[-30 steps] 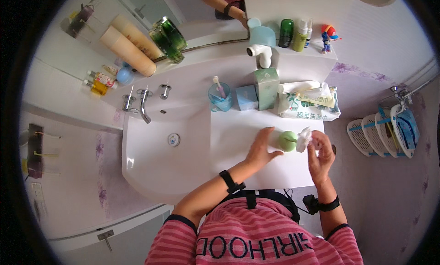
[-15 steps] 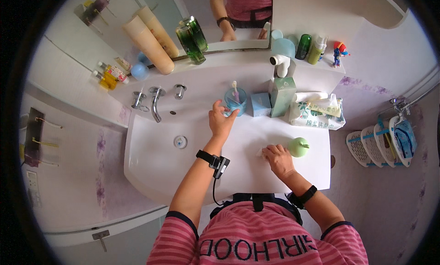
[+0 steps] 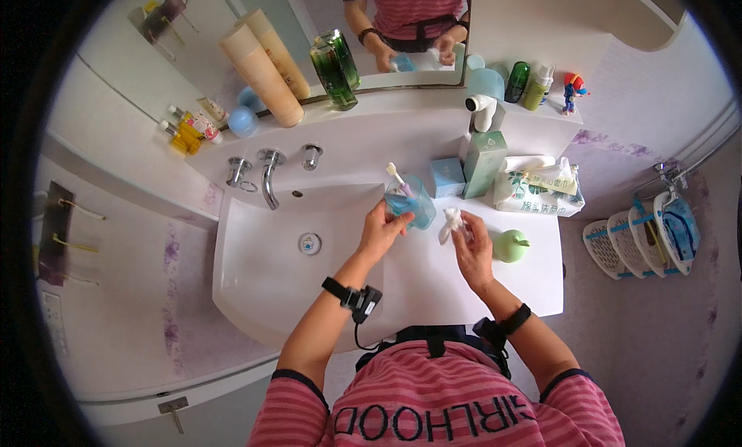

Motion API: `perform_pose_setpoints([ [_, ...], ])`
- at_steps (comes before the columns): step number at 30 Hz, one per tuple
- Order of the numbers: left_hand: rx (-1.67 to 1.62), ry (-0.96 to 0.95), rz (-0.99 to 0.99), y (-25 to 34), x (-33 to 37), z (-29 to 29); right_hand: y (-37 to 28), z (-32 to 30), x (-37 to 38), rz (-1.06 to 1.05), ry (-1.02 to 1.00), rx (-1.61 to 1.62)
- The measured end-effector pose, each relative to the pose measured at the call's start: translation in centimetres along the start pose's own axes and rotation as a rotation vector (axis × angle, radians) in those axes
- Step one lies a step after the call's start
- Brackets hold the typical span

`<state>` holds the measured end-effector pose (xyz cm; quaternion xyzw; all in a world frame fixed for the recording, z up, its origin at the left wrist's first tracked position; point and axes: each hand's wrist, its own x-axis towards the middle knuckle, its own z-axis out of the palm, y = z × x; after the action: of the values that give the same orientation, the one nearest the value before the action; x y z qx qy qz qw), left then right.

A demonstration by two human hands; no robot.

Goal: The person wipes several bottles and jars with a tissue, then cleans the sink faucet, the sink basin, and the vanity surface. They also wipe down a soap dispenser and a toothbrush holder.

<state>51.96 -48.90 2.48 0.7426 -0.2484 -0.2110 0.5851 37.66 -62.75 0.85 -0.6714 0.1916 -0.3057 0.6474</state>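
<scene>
My left hand (image 3: 382,229) is closed round a clear blue toothbrush cup (image 3: 420,207), which is tilted above the washbasin counter. A toothbrush (image 3: 399,180) with a white head and a purple handle leans in the cup. In my right hand (image 3: 473,252) is a crumpled white tissue (image 3: 451,224), pinched between thumb and fingers just right of the cup. A green apple-shaped container (image 3: 511,246) stands on the counter close to the right hand's outer side.
The sink bowl (image 3: 255,269) with its chrome faucet (image 3: 270,176) lies to the left. Behind the counter are a small blue box (image 3: 447,177), a tall green box (image 3: 485,163) and a wipes pack (image 3: 538,188). Bottles (image 3: 334,80) line the ledge under the mirror (image 3: 417,30).
My left hand has taken hold of the toothbrush cup and brought it nearer, tilting it. My right hand has lifted the tissue off the counter and moved toward the cup.
</scene>
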Motion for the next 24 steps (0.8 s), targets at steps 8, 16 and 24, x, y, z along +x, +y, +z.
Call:
perform_pose_setpoints([
  [8, -0.125, 0.092, -0.007, 4.9, -3.9, -1.4, -3.5, 6.7, 1.7, -0.219, -0.113, 0.155],
  [16, -0.071, -0.001, 0.015, 5.3, -5.8, -3.1, -1.1, 7.9, 4.9, 0.452, -0.163, 0.461],
  [24, -0.224, 0.113, -0.029, 4.5, -7.5, -6.2, 3.0, 5.6, 4.1, -0.046, -0.124, -0.414],
])
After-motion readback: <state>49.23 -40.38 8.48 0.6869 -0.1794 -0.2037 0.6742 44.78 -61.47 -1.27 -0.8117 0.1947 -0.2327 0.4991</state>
